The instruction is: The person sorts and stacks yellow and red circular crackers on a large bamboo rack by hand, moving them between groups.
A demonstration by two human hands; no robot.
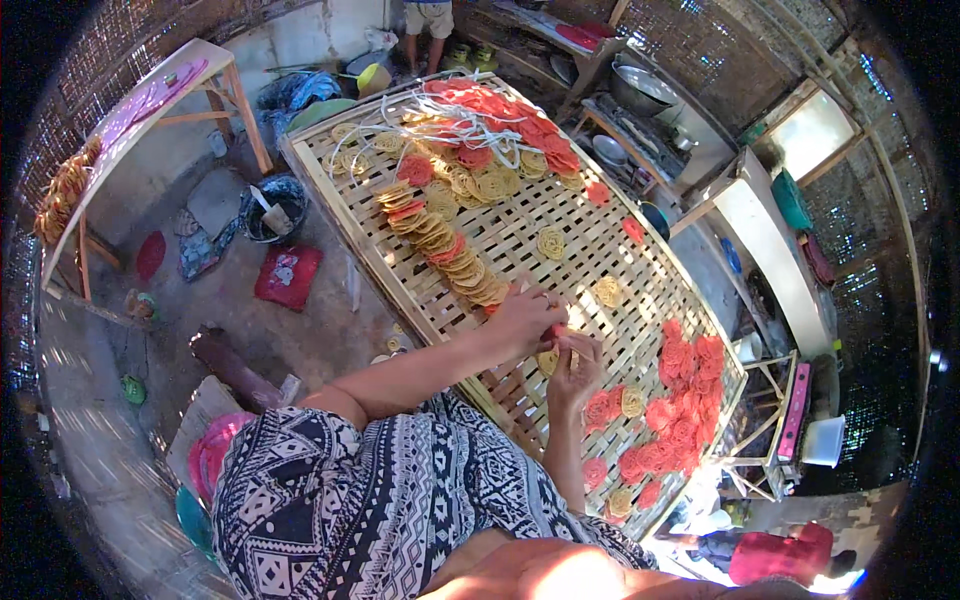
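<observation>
Over the near edge of a slatted bamboo tray [500, 232], my left hand [525, 322] is closed with its fingers bent round a small reddish piece [552, 334], which looks like one of the round lacy crackers. My right hand [578, 368] meets it there in a pinch; what its fingertips hold is mostly hidden. A yellow cracker [547, 362] shows just beside the right fingers. From my left hand a long overlapping row of yellow crackers [435, 240], with a few orange ones among them, runs away along the tray's left side.
Orange-red crackers [680, 400] are heaped at the right, and more orange ones [500, 110] lie at the far end under white strips [455, 125]. Single yellow crackers [551, 242] are scattered between. A dark bucket [273, 208] and red cushion [288, 277] lie leftward; a person's legs [428, 35] stand behind.
</observation>
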